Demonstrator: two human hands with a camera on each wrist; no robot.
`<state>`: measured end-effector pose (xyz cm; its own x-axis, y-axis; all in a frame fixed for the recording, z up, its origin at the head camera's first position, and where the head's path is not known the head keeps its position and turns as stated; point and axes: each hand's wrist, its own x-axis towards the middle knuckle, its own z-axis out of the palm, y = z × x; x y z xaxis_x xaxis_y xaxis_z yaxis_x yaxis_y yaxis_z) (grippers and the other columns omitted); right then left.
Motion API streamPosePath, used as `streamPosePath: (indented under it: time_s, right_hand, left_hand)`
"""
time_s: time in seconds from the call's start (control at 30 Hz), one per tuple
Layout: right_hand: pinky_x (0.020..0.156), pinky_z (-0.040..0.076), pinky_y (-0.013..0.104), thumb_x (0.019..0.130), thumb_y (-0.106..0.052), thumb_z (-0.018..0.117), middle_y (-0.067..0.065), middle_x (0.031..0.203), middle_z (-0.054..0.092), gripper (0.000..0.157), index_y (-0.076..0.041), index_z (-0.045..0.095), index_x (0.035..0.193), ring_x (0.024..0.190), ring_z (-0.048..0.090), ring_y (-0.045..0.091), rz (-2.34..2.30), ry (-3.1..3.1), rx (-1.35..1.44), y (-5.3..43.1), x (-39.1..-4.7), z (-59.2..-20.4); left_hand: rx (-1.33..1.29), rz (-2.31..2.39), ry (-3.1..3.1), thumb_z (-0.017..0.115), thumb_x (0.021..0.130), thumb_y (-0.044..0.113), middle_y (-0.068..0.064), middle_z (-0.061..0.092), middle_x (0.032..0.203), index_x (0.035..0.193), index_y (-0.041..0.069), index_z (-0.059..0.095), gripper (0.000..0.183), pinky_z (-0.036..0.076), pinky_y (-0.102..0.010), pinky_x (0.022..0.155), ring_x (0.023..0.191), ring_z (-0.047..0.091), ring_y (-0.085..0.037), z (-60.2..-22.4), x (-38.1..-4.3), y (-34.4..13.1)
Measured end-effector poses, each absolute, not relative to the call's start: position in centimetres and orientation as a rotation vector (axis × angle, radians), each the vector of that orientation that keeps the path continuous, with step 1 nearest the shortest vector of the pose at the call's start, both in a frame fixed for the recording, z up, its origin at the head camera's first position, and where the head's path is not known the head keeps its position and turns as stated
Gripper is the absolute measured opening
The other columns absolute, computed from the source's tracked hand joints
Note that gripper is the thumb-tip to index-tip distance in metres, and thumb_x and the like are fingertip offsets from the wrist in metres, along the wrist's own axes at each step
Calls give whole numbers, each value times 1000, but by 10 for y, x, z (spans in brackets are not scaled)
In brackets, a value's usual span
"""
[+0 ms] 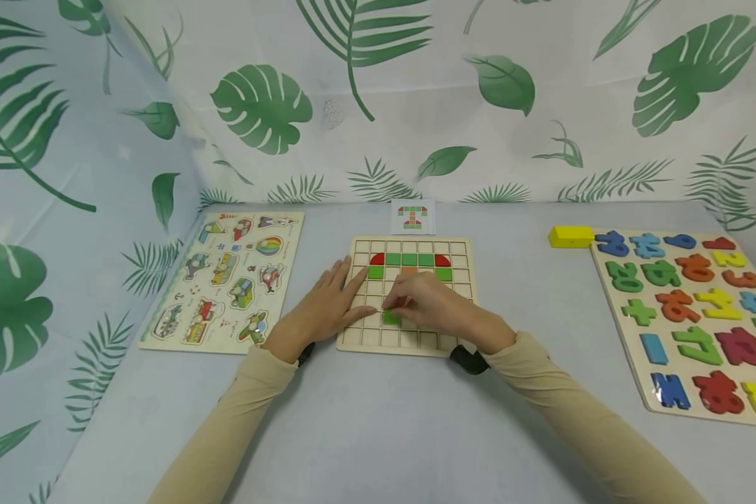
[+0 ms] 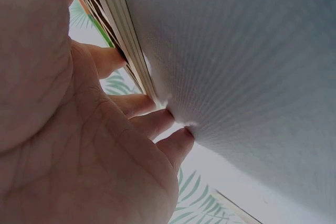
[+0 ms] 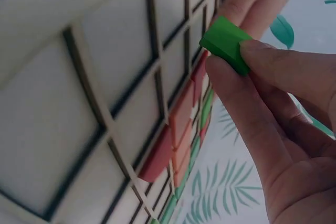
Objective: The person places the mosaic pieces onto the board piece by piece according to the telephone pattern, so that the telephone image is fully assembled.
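My right hand [image 1: 425, 304] pinches a small green block [image 3: 224, 41] between thumb and finger, above the lower part of a wooden grid board [image 1: 360, 339]. In the right wrist view the block is held clear of the board's surface. Red, green and orange pieces sit in the board's cells, among them a red curved piece [image 1: 442, 260] and a green square [image 1: 376, 272]. My left hand [image 1: 324, 308] rests at the board's left edge with its fingers extended; the left wrist view has the fingertips along that edge. The right hand hides several middle cells.
Behind the board lies a pattern card [image 1: 413, 228] with a coloured figure. On the left is a picture puzzle board [image 1: 157, 337] of vehicles. To the right are a number puzzle board [image 1: 636, 378] and a yellow block [image 1: 570, 237] at its corner.
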<state>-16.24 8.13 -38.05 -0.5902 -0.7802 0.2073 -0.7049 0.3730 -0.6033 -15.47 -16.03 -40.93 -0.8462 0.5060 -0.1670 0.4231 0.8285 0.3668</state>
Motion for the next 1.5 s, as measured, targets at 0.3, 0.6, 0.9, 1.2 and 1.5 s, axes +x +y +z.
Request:
streamPosePath:
  time_s: [0.3, 0.6, 0.9, 1.2, 1.5]
  right_hand:
    - [71, 58, 25, 89, 5, 80, 8, 95, 75, 9, 2, 80, 98, 83, 70, 16, -1012, 2496, -1325, 79, -162, -387]
    - [72, 58, 23, 90, 4, 80, 8, 94, 75, 9, 2, 81, 98, 84, 71, 17, -978, 2515, -1299, 78, -161, -387]
    - [74, 59, 23, 89, 4, 80, 8, 94, 74, 10, 2, 82, 99, 86, 72, 18, -917, 2519, -1297, 75, -160, -383]
    - [78, 60, 24, 90, 3, 80, 7, 97, 75, 12, 1, 82, 101, 91, 72, 18, -784, 2562, -1269, 72, -156, -379]
    - [78, 59, 23, 90, 3, 80, 7, 94, 73, 13, 2, 82, 104, 90, 72, 18, -724, 2586, -1273, 69, -153, -377]
  left_hand:
    - [714, 469, 2761, 52, 109, 47, -31, 3, 171, 167, 3, 21, 79, 11, -57, 128, 159, 4, -46, -409, -154, -160]
    - [713, 476, 2760, 53, 109, 46, -31, 4, 171, 167, 3, 21, 79, 11, -57, 128, 159, 4, -46, -407, -153, -160]
    - [703, 473, 2754, 51, 110, 47, -30, 2, 171, 167, 4, 20, 79, 10, -55, 128, 159, 3, -45, -409, -154, -160]
    - [706, 489, 2751, 53, 110, 46, -31, 3, 171, 167, 3, 21, 78, 10, -56, 128, 159, 3, -45, -407, -153, -161]
    - [710, 483, 2755, 52, 110, 45, -31, 4, 171, 167, 2, 21, 78, 11, -57, 128, 159, 4, -46, -408, -154, -161]
